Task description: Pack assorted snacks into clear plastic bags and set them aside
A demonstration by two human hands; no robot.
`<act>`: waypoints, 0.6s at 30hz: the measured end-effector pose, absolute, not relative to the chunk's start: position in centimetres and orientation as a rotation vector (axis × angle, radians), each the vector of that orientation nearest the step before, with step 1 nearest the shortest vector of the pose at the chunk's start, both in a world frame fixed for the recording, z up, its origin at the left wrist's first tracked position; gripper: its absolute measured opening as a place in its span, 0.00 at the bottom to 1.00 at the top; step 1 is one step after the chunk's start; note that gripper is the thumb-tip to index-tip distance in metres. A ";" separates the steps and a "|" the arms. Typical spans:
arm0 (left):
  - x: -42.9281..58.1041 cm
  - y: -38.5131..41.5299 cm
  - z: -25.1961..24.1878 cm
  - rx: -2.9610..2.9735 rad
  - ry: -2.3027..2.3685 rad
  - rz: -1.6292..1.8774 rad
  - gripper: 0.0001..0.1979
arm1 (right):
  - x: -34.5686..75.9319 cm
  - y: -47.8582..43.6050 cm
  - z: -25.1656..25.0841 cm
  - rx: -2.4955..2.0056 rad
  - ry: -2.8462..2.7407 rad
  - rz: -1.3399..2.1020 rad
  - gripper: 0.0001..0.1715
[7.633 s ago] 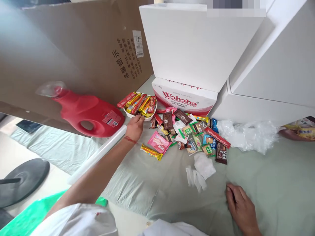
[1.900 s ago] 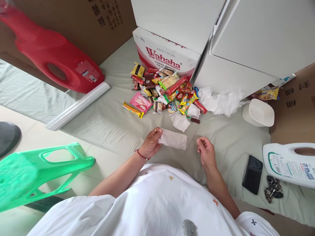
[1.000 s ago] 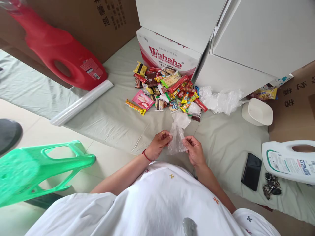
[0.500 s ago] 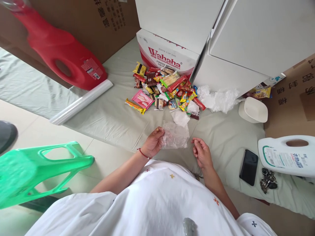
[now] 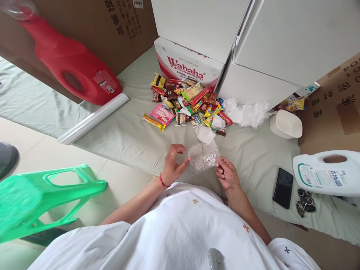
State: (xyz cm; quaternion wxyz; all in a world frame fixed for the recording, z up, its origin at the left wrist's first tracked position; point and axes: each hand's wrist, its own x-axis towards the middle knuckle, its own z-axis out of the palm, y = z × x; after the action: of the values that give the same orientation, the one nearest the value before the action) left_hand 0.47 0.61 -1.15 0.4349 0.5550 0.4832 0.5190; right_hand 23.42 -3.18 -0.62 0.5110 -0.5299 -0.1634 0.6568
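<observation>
Clear crinkled plastic is at center frame, just below the snack pile, up off the sheet or nearly so — can't tell exactly. Right hand, right of center, has thumb and index clamped on its right edge, other fingers curled in. Left hand, left of center: thumb and index spread apart, thumb tip right at the plastic's left edge; can't tell if it touches. Red cord bracelet on left wrist. Above the plastic, a white plastic scrap sits at the near edge of the snack pile, mixed wrapped bars and biscuits heaped in front of the Wahaha carton, upper center. Pink packet and a yellow-orange bar lie side by side at the pile's left. More crumpled clear plastic right of the pile, then a white tub tipped toward the camera. Right side, lower down: black phone, bunch of keys, white detergent jug on its side. Upper left: red jug — clear plastic roll just below it. Green stool lower left.
</observation>
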 end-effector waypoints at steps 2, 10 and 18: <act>0.8 0.0 -0.6 1.675 1.044 1.157 0.20 | 23.3 -3.2 -0.5 -1.285 -0.383 1.556 0.27; 3.9 -0.3 -1.2 1.830 0.943 0.846 0.10 | 21.7 -3.5 0.2 -1.305 -0.485 1.516 0.29; 2.7 -0.1 -1.0 1.163 0.877 0.798 0.21 | 22.9 -4.1 -0.6 -1.232 -0.410 1.593 0.31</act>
State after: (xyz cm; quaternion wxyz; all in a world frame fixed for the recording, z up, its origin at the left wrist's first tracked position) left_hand 2.67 -0.12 -0.96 0.6746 0.5169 0.3898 0.3547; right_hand 22.90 -4.07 -0.59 0.5168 -0.5132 -0.1708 0.6636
